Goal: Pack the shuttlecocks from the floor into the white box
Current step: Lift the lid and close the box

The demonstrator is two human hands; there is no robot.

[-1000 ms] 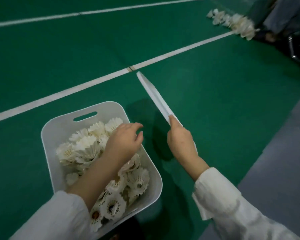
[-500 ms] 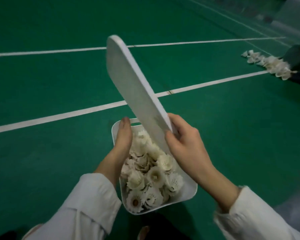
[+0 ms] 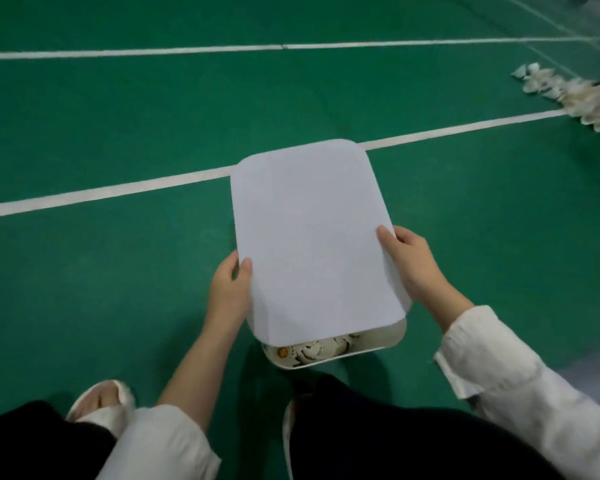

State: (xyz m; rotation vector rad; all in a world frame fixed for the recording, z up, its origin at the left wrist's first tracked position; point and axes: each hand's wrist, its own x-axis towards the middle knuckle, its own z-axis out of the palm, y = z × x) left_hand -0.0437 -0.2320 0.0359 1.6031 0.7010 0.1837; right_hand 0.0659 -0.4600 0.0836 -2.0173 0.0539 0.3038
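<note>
A flat white lid (image 3: 309, 233) lies over the white box (image 3: 394, 336), which stands on the green floor in front of me. Only the box's near end shows, with a few shuttlecocks (image 3: 312, 349) visible in the gap under the lid. My left hand (image 3: 231, 289) grips the lid's left edge, thumb on top. My right hand (image 3: 413, 265) grips the lid's right edge the same way. The rest of the box and its contents are hidden under the lid.
A heap of loose shuttlecocks (image 3: 575, 95) lies on the floor at the far right beside a dark shape at the frame edge. White court lines (image 3: 101, 192) cross the green floor. My knees and white slippers (image 3: 101, 400) fill the bottom of the view.
My right hand swung the lid from upright to flat over the box. My left hand left the box's rim and took the lid's left edge. The shuttlecocks are now mostly covered.
</note>
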